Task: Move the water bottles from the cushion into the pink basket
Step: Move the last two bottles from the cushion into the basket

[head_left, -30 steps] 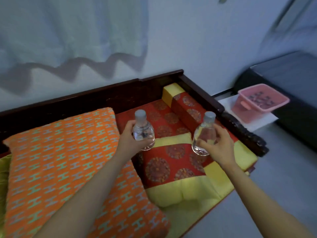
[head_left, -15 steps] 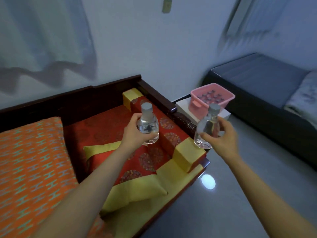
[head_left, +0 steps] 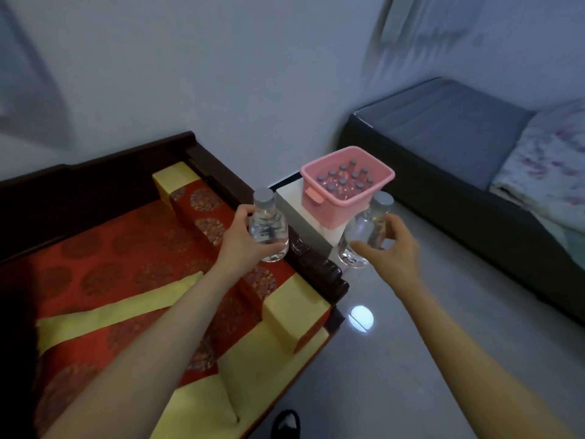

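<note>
My left hand [head_left: 245,245] grips a clear water bottle [head_left: 268,231] with a grey cap, held upright over the wooden arm of the couch. In my right hand [head_left: 392,253] is a second clear bottle [head_left: 364,234], tilted a little, held just in front of the white stand. The pink basket [head_left: 343,204] sits on that stand, beyond both hands, with several grey-capped bottles upright inside. The red and yellow cushion [head_left: 133,270] lies under my left forearm; no bottles show on it.
A white stand [head_left: 300,217] carries the basket, between the dark wooden couch frame [head_left: 316,264] and a dark grey sofa [head_left: 449,137] with a floral blanket on the right. Grey tiled floor [head_left: 411,359] lies below my right arm. A slipper tip [head_left: 286,423] shows at the bottom.
The view has swung right, and both hands have carried their bottles away from the cushion toward the pink basket, which now sits much closer, just beyond the hands.
</note>
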Motion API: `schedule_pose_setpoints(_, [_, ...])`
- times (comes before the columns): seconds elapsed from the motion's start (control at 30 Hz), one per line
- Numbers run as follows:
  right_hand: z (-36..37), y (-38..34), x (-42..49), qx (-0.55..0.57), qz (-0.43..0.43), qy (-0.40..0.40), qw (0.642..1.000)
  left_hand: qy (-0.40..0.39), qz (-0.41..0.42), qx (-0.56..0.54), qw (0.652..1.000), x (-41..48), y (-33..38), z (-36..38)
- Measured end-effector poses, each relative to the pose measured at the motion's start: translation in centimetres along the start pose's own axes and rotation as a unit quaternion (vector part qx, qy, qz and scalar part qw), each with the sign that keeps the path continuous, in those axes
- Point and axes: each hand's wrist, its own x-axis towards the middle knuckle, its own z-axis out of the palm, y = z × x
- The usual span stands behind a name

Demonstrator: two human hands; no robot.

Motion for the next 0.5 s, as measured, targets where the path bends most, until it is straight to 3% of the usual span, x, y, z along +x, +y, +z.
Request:
schedule_pose_setpoints(0.3, [-1.7,3.3,12.2,0.014,0.042,0.000,0.999,-0.001,-0.035,0.004,0.999,10.9,0.1,6.4])
schedule_pose_setpoints(0.5, [-3.0,5.7,20.2,0.006,0.026,-0.019,0.999,0.026,-0.047,0.005,0.999,18.3,0.8,11.1])
